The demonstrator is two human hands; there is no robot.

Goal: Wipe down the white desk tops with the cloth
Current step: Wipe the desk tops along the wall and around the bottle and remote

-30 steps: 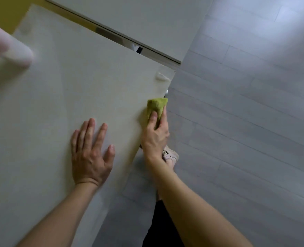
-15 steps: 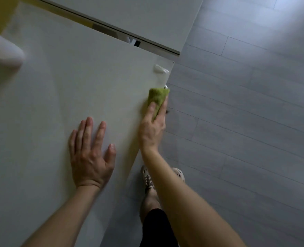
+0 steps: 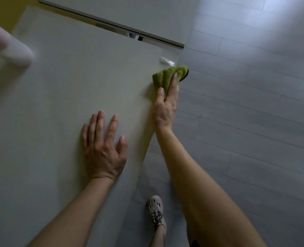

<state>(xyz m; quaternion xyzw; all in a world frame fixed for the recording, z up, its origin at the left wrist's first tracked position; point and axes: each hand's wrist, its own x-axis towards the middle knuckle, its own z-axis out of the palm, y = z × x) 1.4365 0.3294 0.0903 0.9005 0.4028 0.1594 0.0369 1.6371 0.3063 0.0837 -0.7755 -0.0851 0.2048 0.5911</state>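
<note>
Two grips show: the right grip clasps the bunched green cloth against the white bench edge, at two o'clock from the left grip, which lies flat and released. The cloth looks soft, light and floppy, so it is probably best held bunched under the fingers.

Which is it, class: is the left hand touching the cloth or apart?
Apart. The head view shows the left hand flat on the desk, with bare desk between it and the cloth that the right hand holds.
</note>
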